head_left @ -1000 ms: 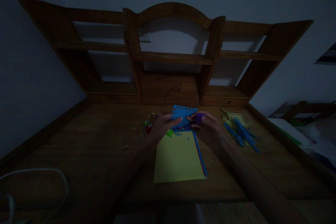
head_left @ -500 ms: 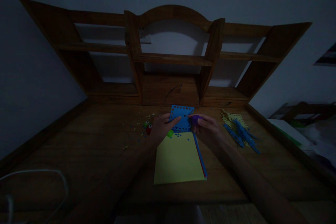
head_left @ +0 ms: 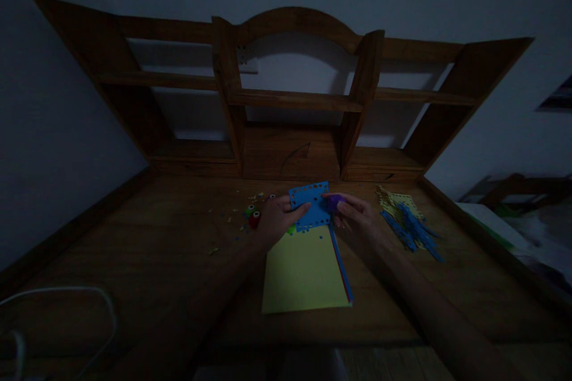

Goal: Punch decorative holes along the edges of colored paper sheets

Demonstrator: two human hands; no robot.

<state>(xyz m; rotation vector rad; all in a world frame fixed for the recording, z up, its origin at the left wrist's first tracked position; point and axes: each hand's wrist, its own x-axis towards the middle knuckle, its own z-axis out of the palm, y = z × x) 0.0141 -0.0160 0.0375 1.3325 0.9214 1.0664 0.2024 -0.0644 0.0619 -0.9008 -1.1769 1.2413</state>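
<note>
Blue card (head_left: 316, 213) has turned, right corner higher. Held at far edge of yellow sheet (head_left: 306, 274): left hand (head_left: 276, 221) pinches card's left side; right hand (head_left: 358, 214) grips purple tool (head_left: 335, 202) at right edge. Card likely light, bendy, tearable near holes; best pinched on plain middle.

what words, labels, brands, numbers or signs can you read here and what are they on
No readable text anywhere.
Blue rectangular punched sheet in the left hand: only holes, no lettering visible.
Purple rounded object in the right hand: too small and dark to tell.
Yellow square sheet: no writing visible.
Dark flat patch on the right wall: too dim to read.
</note>
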